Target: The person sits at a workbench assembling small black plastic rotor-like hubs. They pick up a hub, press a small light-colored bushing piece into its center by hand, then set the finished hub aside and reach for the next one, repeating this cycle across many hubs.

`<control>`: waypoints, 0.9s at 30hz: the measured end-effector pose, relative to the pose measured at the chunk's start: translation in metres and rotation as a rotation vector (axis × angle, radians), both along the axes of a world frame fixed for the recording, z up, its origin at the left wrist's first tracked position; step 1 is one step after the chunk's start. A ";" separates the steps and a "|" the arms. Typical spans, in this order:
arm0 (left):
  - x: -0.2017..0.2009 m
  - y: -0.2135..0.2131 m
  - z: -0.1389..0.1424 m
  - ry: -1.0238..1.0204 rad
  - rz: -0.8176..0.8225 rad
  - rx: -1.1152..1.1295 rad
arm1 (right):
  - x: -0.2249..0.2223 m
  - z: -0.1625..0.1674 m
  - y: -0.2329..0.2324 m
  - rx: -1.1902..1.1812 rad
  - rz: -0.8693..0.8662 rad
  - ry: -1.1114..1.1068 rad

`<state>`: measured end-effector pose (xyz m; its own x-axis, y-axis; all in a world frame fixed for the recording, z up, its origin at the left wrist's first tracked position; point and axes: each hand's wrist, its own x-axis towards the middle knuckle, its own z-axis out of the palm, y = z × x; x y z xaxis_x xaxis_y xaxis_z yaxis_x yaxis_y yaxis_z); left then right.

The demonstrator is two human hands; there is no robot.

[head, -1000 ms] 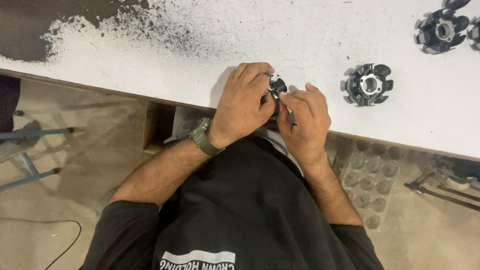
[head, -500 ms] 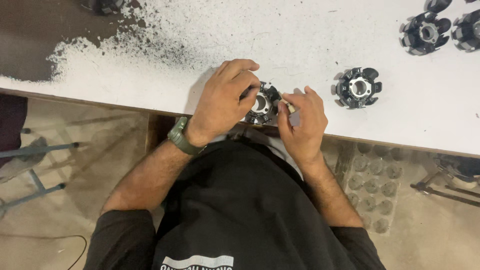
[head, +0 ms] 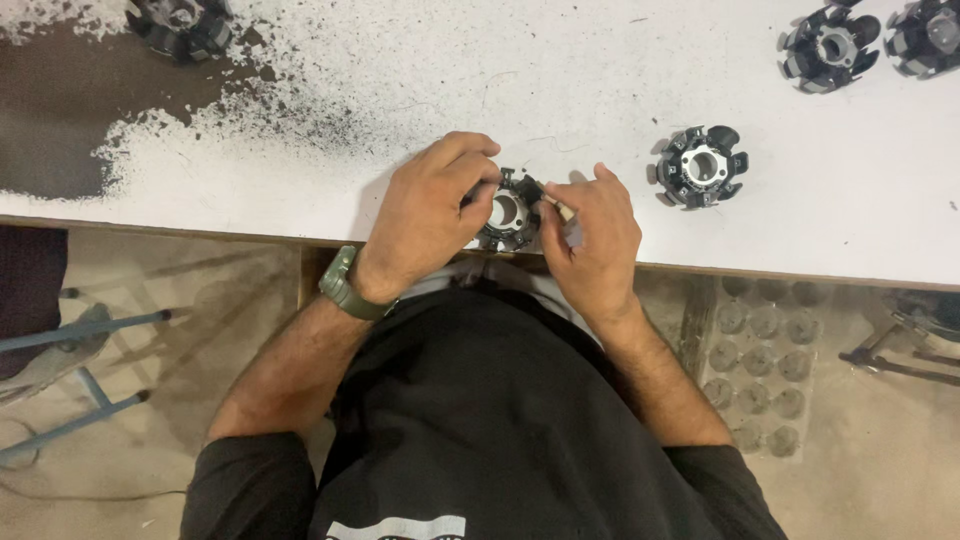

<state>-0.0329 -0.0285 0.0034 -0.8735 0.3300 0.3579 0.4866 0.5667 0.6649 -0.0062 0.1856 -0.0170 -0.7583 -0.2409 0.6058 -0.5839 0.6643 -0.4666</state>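
Head view: at the near edge of the white surface (head: 300, 190), the left hand (head: 425, 220) has its fingers pinching a black stator (head: 508, 212) (round, with a bright bore). The right hand (head: 590, 240) touches its other side, fingers pinching a thin stick (head: 556, 203). Another stator (head: 700, 166) lies nearby.
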 end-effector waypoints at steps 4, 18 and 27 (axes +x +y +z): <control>0.001 -0.002 0.001 0.245 -0.038 -0.143 | -0.001 -0.001 0.001 0.006 -0.001 -0.014; 0.011 0.009 -0.006 0.007 0.027 0.119 | 0.000 0.000 -0.002 0.032 0.110 0.070; 0.018 0.015 -0.025 0.269 0.136 -0.123 | 0.000 0.000 -0.006 0.016 0.165 0.079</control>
<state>-0.0153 -0.0132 -0.0220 -0.7920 0.2721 0.5465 0.5501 0.7064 0.4455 -0.0067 0.1794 -0.0173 -0.6575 -0.3686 0.6571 -0.7203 0.5635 -0.4046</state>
